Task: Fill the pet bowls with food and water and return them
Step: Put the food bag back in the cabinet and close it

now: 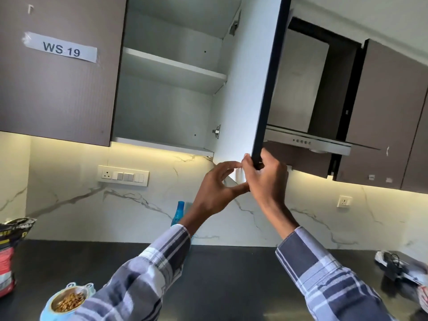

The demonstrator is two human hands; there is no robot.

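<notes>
My right hand (pixel 264 177) grips the lower corner of the open wall-cabinet door (pixel 245 89). My left hand (pixel 215 191) hovers just left of it, fingers curved and apart, holding nothing. The cabinet (pixel 166 107) stands open with bare white shelves. A light-blue pet bowl (pixel 67 302) with a steel insert holding brown kibble sits on the dark counter at the lower left, partly behind my left sleeve. A red and black pet food bag (pixel 11 253) stands open at the far left. A blue water bottle (pixel 179 213) stands against the backsplash, mostly hidden by my left arm.
Dark counter (pixel 231 274) runs below a white marble backsplash. A closed cabinet door labelled WS 19 (pixel 60 49) is at the left. A chimney hood (pixel 308 140) hangs right of the open door. Switch panel (pixel 124 176) and a socket (pixel 344 201) are on the wall. Dark clutter (pixel 398 267) lies at the right.
</notes>
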